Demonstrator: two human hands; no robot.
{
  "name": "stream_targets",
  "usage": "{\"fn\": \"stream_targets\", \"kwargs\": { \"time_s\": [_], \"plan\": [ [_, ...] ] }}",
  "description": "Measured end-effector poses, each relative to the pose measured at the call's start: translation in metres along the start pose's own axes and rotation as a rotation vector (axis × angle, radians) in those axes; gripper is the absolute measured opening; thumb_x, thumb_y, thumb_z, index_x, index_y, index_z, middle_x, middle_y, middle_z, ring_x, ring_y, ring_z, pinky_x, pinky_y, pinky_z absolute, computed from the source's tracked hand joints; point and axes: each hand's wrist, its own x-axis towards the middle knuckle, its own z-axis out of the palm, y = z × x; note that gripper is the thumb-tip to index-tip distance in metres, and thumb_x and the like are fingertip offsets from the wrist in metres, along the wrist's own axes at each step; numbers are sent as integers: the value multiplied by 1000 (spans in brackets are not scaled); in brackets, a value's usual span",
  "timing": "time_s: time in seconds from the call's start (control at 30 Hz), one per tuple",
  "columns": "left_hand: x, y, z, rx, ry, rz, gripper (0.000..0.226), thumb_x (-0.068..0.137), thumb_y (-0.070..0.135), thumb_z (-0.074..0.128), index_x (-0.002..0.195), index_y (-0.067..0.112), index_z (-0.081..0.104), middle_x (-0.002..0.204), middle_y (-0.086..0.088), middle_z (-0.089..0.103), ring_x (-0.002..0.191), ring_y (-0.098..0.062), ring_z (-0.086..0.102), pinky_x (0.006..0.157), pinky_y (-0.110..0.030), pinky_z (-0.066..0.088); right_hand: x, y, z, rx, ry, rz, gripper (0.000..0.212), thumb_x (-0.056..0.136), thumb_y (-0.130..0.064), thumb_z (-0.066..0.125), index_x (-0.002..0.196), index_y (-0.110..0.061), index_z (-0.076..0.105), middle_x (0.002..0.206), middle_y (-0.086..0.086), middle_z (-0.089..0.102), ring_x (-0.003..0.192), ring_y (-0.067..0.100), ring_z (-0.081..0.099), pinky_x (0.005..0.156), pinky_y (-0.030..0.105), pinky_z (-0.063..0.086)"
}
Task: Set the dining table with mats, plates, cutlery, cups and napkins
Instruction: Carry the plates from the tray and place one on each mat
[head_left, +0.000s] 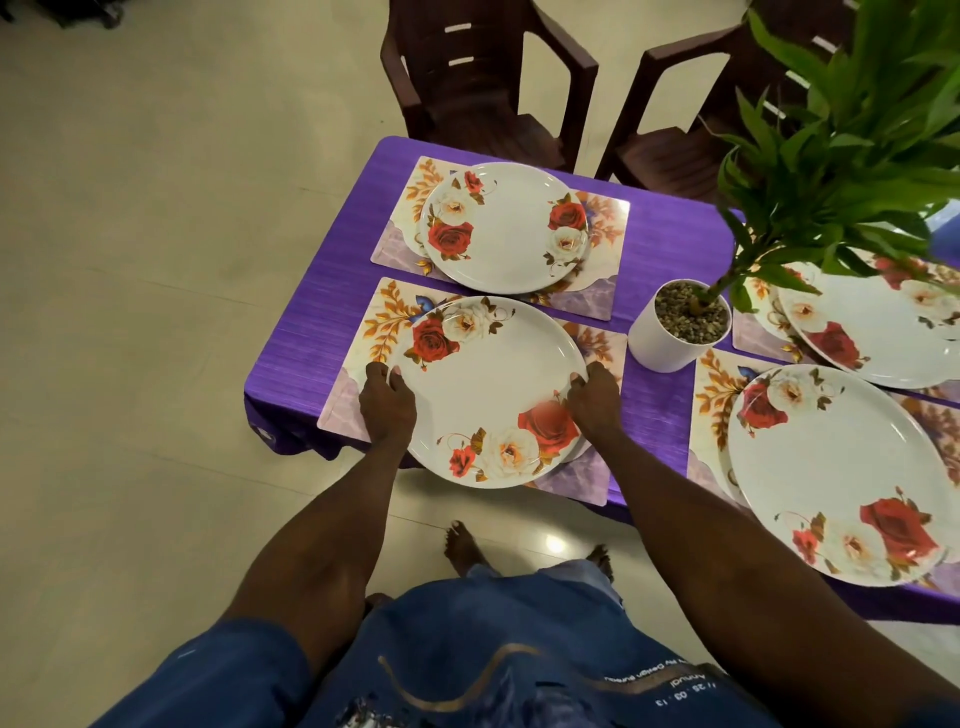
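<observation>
Both hands, left (387, 402) and right (592, 400), grip a round glossy rose-print plate (488, 389); a leafy mat (384, 332) lies under them.

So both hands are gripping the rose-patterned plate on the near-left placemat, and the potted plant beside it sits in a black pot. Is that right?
Not quite: the pot is white, not black, as the head view shows. The rest holds: the left hand and right hand grip opposite edges of the rose-patterned plate on the near-left placemat, with the potted plant beside it.
</observation>
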Motion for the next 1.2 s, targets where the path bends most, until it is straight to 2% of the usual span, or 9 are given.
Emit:
{"fn": "stream_targets", "kwargs": {
  "time_s": [0.47, 0.7, 0.87, 1.03, 1.2],
  "plan": [
    [5, 1, 2, -1, 22, 4, 31, 102, 27, 48, 124, 5, 55, 121, -14, 65, 112, -32, 62, 95, -41, 50, 1, -7, -3, 28, -33, -8, 30, 100, -19, 51, 124, -2, 53, 124, 16, 60, 112, 31, 58, 94, 41, 49],
    [1, -2, 0, -2, 65, 22, 32, 101, 27, 50, 121, 4, 59, 119, -14, 67, 109, -30, 63, 92, -37, 49, -6, -9, -7, -91, -8, -8, 32, 100, -23, 51, 125, -4, 54, 126, 15, 57, 111, 30, 58, 85, 35, 48],
    [0, -7, 4, 26, 55, 42, 27, 99, 26, 54, 108, 3, 64, 105, -12, 66, 98, -27, 61, 82, -29, 43, -8, -6, -15, -142, 6, 34, 32, 100, -22, 49, 127, -4, 50, 128, 15, 53, 114, 31, 56, 79, 32, 40],
    [3, -8, 6, 5, 35, 26, 24, 97, 26, 57, 102, 3, 63, 100, -11, 64, 93, -26, 59, 82, -34, 48, -10, -7, -18, -137, 13, 48, 32, 101, -23, 49, 128, -5, 50, 129, 14, 53, 113, 30, 56, 84, 35, 45],
    [7, -11, 3, 21, 5, 51, 26, 98, 29, 56, 100, 4, 63, 99, -11, 65, 92, -25, 59, 79, -29, 45, -12, -7, -18, -131, 20, 28, 34, 102, -24, 48, 130, -4, 49, 130, 15, 54, 116, 31, 55, 90, 37, 46]
  ]
}}
